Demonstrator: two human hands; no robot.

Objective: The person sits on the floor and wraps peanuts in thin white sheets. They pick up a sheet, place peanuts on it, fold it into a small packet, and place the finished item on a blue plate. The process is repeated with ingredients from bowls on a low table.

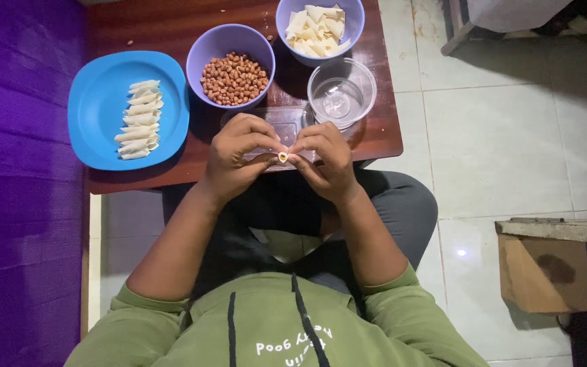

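Note:
Both my hands meet over the near edge of a dark wooden table (pixel 171 27). My left hand (pixel 239 153) and my right hand (pixel 324 156) pinch one small pale dough wrapper (pixel 283 157) between their fingertips, rolled around a peanut that shows at its open end. Just beyond my hands lies a flat clear plastic tray (pixel 287 122). A purple bowl of peanuts (pixel 232 78) stands behind my left hand.
A blue plate (pixel 96 129) at the left holds a row of finished rolls (pixel 138 119). A second purple bowl with pale wrapper pieces (pixel 317 30) stands at the back. An empty clear plastic bowl (pixel 341 92) is beside my right hand. A purple wall lies left, a cardboard box (pixel 545 268) right.

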